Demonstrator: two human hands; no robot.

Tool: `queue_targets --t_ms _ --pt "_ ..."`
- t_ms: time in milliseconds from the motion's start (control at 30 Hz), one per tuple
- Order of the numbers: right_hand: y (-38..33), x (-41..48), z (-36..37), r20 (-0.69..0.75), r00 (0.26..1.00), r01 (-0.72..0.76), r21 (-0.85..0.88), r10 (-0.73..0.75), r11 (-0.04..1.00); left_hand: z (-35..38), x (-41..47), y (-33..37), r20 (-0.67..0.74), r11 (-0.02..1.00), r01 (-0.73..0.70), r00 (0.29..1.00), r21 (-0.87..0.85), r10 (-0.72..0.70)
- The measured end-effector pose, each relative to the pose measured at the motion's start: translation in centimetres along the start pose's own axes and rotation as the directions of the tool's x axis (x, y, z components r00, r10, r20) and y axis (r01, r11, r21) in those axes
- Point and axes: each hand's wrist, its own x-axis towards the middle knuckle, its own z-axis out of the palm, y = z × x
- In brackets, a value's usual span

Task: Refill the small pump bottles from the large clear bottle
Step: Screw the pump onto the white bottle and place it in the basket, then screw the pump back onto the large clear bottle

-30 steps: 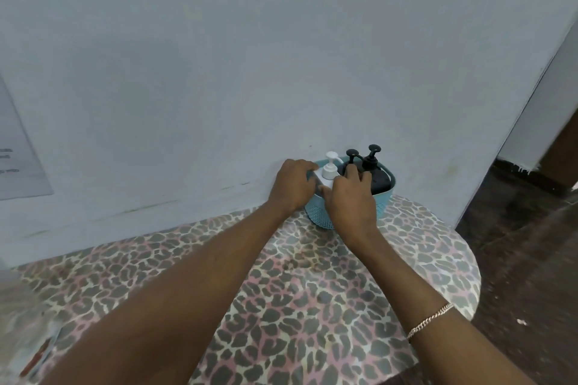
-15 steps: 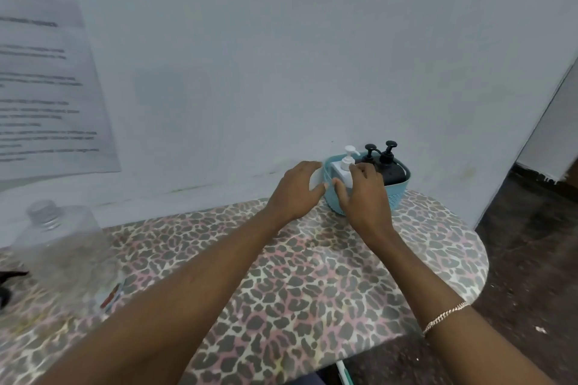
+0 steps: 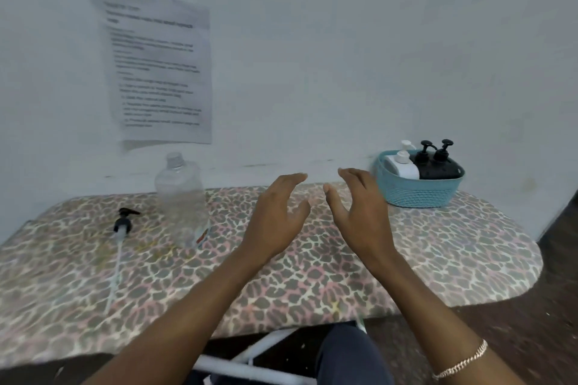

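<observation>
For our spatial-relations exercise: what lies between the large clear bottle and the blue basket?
In the head view, the left hand and right hand, both open, hover there over the leopard-print table; nothing else lies between.

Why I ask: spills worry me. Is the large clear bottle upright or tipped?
Upright. The large clear bottle stands on its base on the table, neck pointing up.

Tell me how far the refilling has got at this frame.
Seemingly near the end: two white pump bottles and two black pump bottles stand capped in the basket, and the large clear bottle stands open, looking almost empty. In hand: nothing; left hand and right hand hover open. Left: a loose black pump lies on the table; fill levels aren't visible.
</observation>
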Motion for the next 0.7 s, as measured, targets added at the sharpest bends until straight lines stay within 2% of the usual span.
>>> queue_targets --t_ms 367,567,700 --pt "-10.7 -4.0 5.5 0.131 0.975 0.153 0.196 -0.18 0.969 -12.0 -9.8 -2.4 -0.262 0.994 0.086 0.963 0.062 -0.067" --pt "-16.6 -5.2 9.4 0.222 0.926 0.234 0.3 -0.306 0.925 -18.2 -13.2 -5.6 -0.371 0.959 0.261 0.906 0.107 -0.205" --pt "-20.5 -5.0 12.7 0.285 0.875 0.294 0.33 -0.391 0.897 -21.2 -14.1 -8.2 -0.38 0.894 0.434 0.85 0.115 -0.364"
